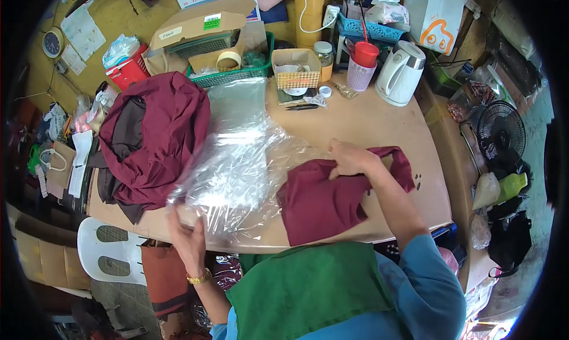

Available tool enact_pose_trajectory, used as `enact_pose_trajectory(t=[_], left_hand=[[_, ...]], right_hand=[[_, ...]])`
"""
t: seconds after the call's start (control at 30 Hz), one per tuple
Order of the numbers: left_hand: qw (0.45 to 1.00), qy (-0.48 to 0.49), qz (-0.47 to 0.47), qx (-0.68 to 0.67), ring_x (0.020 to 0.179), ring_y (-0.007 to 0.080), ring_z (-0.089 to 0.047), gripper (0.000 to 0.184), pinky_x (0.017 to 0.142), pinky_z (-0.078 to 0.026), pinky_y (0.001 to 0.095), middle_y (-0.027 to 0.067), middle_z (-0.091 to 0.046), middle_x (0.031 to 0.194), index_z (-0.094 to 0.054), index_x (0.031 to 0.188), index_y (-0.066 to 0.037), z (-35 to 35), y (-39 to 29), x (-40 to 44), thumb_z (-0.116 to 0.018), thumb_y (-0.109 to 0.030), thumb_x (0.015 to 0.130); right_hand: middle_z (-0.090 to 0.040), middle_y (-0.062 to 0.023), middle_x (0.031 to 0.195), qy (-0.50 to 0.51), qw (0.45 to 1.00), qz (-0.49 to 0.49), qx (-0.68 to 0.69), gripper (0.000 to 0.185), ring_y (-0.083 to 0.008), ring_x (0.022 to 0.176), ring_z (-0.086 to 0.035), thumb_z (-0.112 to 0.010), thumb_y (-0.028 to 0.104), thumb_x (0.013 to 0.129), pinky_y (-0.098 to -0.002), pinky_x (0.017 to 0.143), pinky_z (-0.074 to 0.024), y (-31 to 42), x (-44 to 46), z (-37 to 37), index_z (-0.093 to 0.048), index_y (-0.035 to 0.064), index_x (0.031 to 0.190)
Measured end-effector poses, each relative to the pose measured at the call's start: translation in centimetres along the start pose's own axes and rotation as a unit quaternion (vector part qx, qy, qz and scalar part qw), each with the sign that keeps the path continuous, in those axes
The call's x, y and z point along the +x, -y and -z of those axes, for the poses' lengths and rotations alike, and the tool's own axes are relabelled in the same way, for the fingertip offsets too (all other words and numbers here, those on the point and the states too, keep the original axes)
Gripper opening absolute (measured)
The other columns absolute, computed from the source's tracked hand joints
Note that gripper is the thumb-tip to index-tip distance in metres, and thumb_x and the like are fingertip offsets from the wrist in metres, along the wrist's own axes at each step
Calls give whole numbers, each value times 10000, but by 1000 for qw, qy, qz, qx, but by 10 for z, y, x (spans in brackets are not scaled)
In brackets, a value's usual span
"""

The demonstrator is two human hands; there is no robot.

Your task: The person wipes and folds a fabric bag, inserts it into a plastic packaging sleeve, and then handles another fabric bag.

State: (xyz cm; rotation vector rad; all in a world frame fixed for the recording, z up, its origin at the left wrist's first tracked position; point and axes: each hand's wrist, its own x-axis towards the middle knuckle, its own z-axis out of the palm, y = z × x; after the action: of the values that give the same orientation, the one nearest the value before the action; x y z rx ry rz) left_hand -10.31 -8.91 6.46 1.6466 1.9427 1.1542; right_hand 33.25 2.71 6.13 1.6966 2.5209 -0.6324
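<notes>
A clear plastic bag point(231, 168) lies spread over the middle of the table, wrinkled and shiny. At its lower left corner, my left hand point(188, 239) pinches the plastic edge, its fingertips slightly blurred. My right hand point(354, 160) grips the top of a maroon garment point(323, 207), thumb pressed down into the cloth. This garment lies partly folded near the table's front edge, its left side meeting the plastic; whether it is inside or beside the bag I cannot tell. A heap of maroon garments point(172, 121) with dark cloth lies left of the plastic.
Along the back of the table point(385, 124) stand a green basket point(237, 76) with a cardboard box, a checkered box point(295, 73), a jar point(323, 58), a lilac cup point(361, 73) and a white kettle point(400, 73). A white plastic chair point(89, 251) stands at left, a black fan point(501, 130) at right.
</notes>
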Motion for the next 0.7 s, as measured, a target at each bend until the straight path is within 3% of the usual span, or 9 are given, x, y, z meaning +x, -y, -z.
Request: enact_pose_trajectory(t=[0.1, 0.17, 0.33, 0.43, 0.53, 0.57, 0.6, 0.63, 0.7], left_hand=[[983, -128, -114, 68, 1324, 369, -439, 687, 1123, -328, 408, 265, -450, 1420, -405, 1420, 94, -11, -13, 16, -699, -49, 817], [968, -160, -157, 109, 1414, 409, -348, 722, 1185, -253, 431, 300, -382, 1484, -355, 1444, 115, -20, -18, 34, -690, -58, 828], [910, -355, -187, 103, 1490, 386, -201, 847, 1223, -176, 430, 304, -196, 1586, -149, 1516, 121, -6, -52, 101, -662, -139, 895], [863, -431, -256, 60, 1480, 379, -226, 869, 1218, -195, 434, 305, -223, 1570, -146, 1519, 117, -8, -84, 122, -679, -162, 892], [892, -319, -311, 77, 1407, 432, -337, 865, 1187, -257, 465, 303, -301, 1533, -238, 1494, 98, -31, -93, 124, -741, -178, 847], [945, -175, -232, 153, 1392, 417, -381, 895, 1159, -322, 442, 261, -350, 1524, -251, 1505, 61, -39, -114, 109, -769, -119, 798], [929, -106, -301, 186, 1376, 400, -408, 944, 1120, -378, 409, 231, -372, 1521, -246, 1523, 24, -56, -113, 104, -769, -50, 740], [929, -41, -331, 159, 1309, 389, -487, 998, 1017, -469, 408, 214, -380, 1524, -210, 1551, -23, -69, -122, 92, -740, 18, 706], [947, 52, -268, 171, 1143, 403, -598, 1022, 844, -546, 460, 223, -380, 1523, -151, 1576, -64, -90, -123, 81, -643, 105, 696]], right_hand=[[-672, -215, 1041, 39, 997, -36, 49, 745, -384, 1013, -642, -900, 326, 664, -417, 848, -510, -4, -40, 11, -545, -28, 1215], [-690, -252, 954, 190, 976, -16, 101, 520, -374, 883, -680, -824, 398, 724, -418, 752, -520, -2, -58, 16, -694, -61, 930], [-718, -227, 982, 107, 971, 58, 204, 521, -335, 880, -691, -812, 387, 746, -411, 748, -516, -51, -98, -23, -696, -8, 1063], [-742, -169, 996, 56, 966, 88, 238, 461, -251, 916, -690, -820, 314, 753, -362, 823, -518, -60, -126, -17, -699, -30, 1036], [-741, -165, 957, -48, 966, 12, 252, 469, -252, 856, -700, -825, 290, 751, -354, 784, -534, -49, -168, 26, -692, -9, 1087], [-739, -135, 924, -106, 955, -63, 269, 427, -203, 831, -686, -821, 235, 761, -328, 769, -533, -52, -183, 34, -691, -25, 1074], [-736, -105, 891, -162, 936, -137, 282, 386, -154, 806, -672, -817, 179, 770, -302, 755, -533, -50, -194, 41, -690, -41, 1061], [-736, -105, 891, -161, 936, -137, 283, 386, -154, 806, -672, -817, 179, 770, -302, 755, -533, -41, -201, 47, -690, -41, 1061], [-706, -39, 850, -371, 829, -39, 417, 275, -88, 760, -606, -788, 60, 788, -274, 707, -515, -19, -211, 55, -690, -64, 1013]])
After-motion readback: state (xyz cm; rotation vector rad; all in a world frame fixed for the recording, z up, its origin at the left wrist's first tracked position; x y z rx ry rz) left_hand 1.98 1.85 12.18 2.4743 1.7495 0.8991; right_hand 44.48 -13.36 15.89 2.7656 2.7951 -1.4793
